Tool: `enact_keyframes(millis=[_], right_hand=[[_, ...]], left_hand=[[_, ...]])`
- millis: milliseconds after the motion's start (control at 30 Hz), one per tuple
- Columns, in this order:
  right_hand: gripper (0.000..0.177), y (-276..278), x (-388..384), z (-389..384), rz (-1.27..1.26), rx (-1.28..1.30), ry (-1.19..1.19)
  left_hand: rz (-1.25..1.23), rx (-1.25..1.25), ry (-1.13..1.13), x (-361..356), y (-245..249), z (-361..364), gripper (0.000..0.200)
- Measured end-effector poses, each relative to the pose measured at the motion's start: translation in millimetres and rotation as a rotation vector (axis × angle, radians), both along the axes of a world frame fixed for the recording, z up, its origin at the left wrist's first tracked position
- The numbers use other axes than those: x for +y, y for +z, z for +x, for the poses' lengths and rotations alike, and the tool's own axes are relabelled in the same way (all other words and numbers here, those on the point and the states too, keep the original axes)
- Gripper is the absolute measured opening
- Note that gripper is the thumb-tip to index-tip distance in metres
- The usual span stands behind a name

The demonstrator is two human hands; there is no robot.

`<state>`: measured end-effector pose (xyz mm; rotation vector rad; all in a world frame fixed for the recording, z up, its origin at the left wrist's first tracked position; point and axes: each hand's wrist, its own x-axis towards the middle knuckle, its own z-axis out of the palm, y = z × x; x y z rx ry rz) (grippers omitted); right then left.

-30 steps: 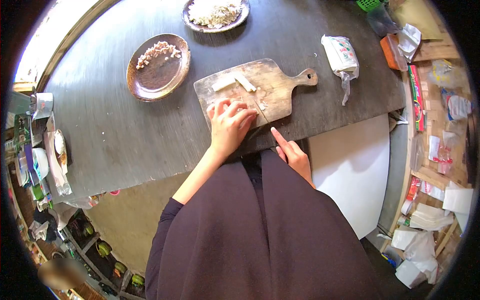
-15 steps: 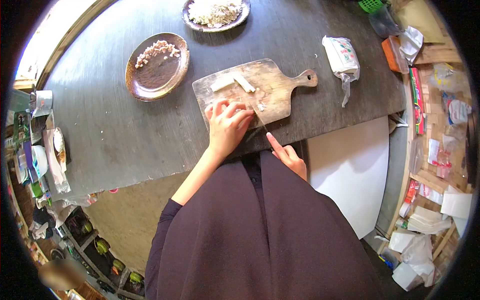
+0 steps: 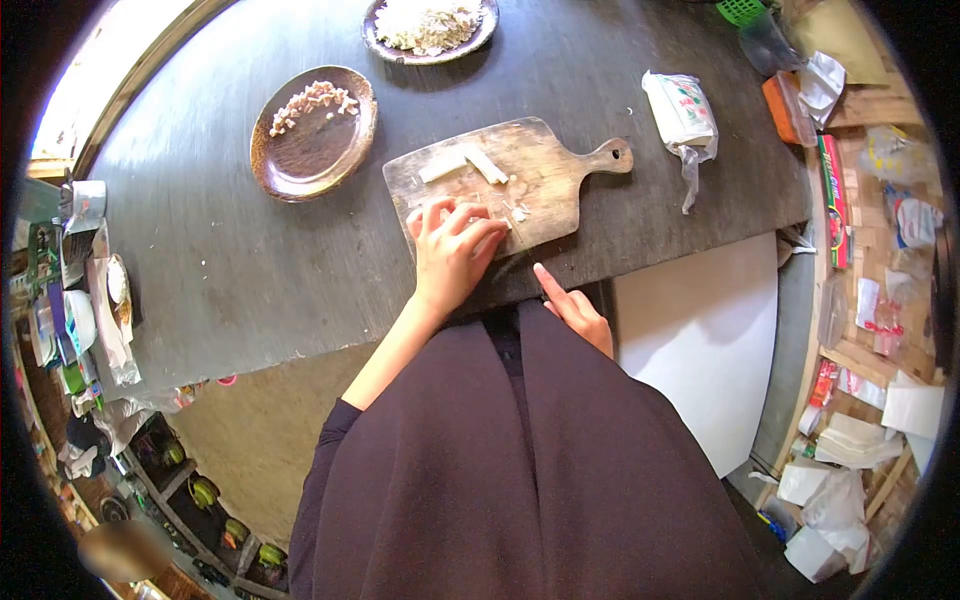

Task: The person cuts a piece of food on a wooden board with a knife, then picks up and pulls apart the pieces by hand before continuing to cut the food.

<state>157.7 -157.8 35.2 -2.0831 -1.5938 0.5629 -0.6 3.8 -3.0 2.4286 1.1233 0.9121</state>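
Note:
On the wooden cutting board (image 3: 550,190), my left hand (image 3: 450,255) is closed with its fingertips bent down over a white piece of food, mostly hidden under them. My right hand (image 3: 578,312) lies just off the board's near edge, closed around a knife whose handle is hidden. Its index finger stretches toward the thin blade (image 3: 518,240), seen nearly edge-on beside my left fingertips. Two white sticks of food, one on the left (image 3: 443,167) and one on the right (image 3: 486,166), lie farther up the board. Small white cut bits (image 3: 520,213) are scattered near the blade.
A brown plate (image 3: 310,175) with small pinkish chopped pieces stands left of the board. Behind it, another plate (image 3: 380,45) holds a pale shredded heap. A white plastic package (image 3: 683,110) lies to the right. Cluttered shelves (image 3: 880,300) line the right side.
The knife blade shows less clearly and sits a little lower beside my left fingertips. Both hands stay in nearly the same place, and the plates have not moved.

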Motion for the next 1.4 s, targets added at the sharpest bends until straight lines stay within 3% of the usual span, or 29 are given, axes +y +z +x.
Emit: enact_keyframes(millis=[1400], right_hand=[[0.057,-13.9,-9.2,-3.0,0.001,-0.019,0.075]], left_hand=[[-0.009,-0.014,-0.004,0.5,-0.2,-2.4,0.019]])
